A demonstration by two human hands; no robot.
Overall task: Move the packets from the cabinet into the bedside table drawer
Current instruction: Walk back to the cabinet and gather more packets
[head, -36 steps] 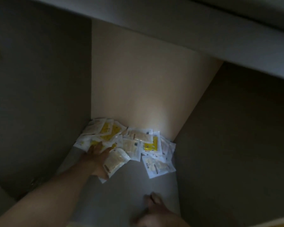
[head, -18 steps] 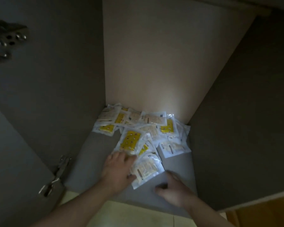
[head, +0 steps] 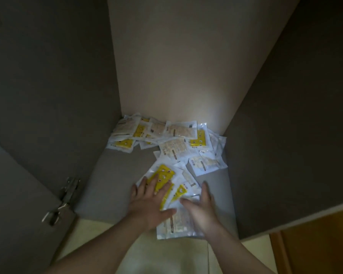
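**Gathering a batch at the cabinet mouth.** The left hand [head: 151,202] lies flat, fingers straight and spread, pressing on a yellow packet [head: 163,175] that tops a small batch at the near edge of the cabinet [head: 111,178] floor. The right hand [head: 201,207], blurred, shows extended fingers set against the batch's right side. Neither hand curls round anything. A beige packet [head: 176,226] at the bottom of the batch overhangs the front lip.

*Technique (judgement).* The packets look flat and slick, so sliding likely suits them better than pinching. The step probably goes best if both palms close in from left and right to square the batch, then the thumbs slip under the overhanging edge to lift the stack as one. Pressure on the top packet alone may let the lower ones fan out or drop off the lip.

*Contents.* The remaining packets lie inside the cabinet in a loose, overlapping heap [head: 178,135] along the far wall, yellow and beige mixed, running from the left corner to the right. A hinge [head: 66,196] marks the open door on the left. The bedside table drawer is out of view.
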